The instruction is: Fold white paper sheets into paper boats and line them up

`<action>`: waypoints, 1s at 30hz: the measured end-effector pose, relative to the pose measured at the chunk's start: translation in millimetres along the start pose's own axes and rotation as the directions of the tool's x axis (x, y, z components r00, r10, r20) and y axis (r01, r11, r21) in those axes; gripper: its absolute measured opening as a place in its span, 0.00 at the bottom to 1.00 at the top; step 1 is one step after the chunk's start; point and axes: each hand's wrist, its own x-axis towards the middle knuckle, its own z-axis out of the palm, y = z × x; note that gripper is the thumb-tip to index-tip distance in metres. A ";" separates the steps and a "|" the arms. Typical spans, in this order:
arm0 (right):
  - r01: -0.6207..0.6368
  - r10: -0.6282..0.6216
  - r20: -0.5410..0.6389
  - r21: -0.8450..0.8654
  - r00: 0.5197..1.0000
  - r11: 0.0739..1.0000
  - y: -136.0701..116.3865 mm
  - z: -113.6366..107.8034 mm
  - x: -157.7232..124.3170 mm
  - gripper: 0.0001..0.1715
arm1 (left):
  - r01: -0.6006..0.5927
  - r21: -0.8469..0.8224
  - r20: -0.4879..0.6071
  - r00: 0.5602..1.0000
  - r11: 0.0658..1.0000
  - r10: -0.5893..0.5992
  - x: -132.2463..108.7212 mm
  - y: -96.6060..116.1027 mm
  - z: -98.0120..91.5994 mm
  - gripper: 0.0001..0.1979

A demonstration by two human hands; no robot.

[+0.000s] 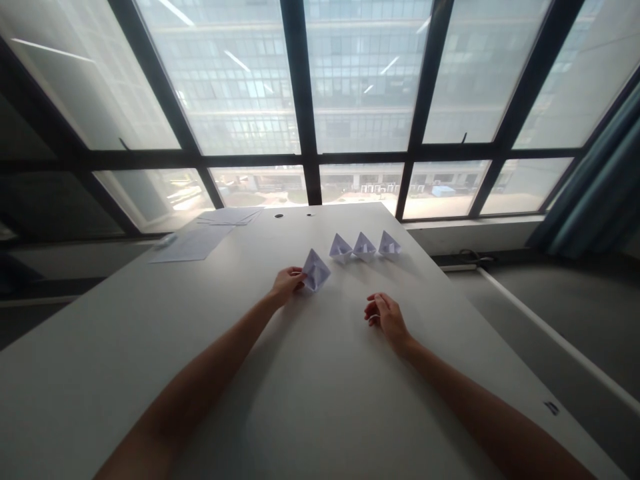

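My left hand (289, 285) pinches the left corner of a folded white paper boat (316, 271), which is tilted just above or on the white table (320, 373). Three more paper boats stand in a row behind it to the right: one on the left (341, 248), one in the middle (364, 247) and one on the right (389, 246). My right hand (386, 317) is over the table in front of the row, its fingers loosely curled and apart, with nothing seen in them.
Flat white paper sheets (193, 243) lie at the table's back left, with more thin sheets (231, 216) behind. A dark round hole (279, 216) is near the back edge. Windows (360, 73) rise behind; a blue curtain (590, 167) hangs at the right.
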 end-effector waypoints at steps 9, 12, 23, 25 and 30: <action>-0.026 0.026 0.013 0.042 1.000 0.999 0.7 -1.1 -1.7 0.24 | 0.087 0.103 -0.182 0.981 0.991 -0.067 77.3 23.9 -0.5 0.12; -0.032 0.031 0.023 0.043 0.999 0.999 -0.1 -1.9 -2.7 0.23 | 0.106 0.112 -0.205 0.975 0.988 -0.081 93.5 29.6 5.7 0.12; -0.052 0.049 0.056 0.051 0.997 0.997 -2.1 -3.7 -4.9 0.22 | 0.121 0.171 -0.196 0.977 0.978 -0.086 113.4 33.3 15.1 0.12; -0.050 0.047 0.059 0.046 0.997 0.998 -1.1 -3.9 -4.0 0.22 | 0.130 0.204 -0.187 0.978 0.970 -0.091 112.1 34.9 15.5 0.11; -0.041 0.039 0.056 0.039 0.998 0.998 2.2 -4.3 -1.2 0.22 | 0.146 0.326 -0.160 0.982 0.934 -0.098 102.5 40.3 8.2 0.17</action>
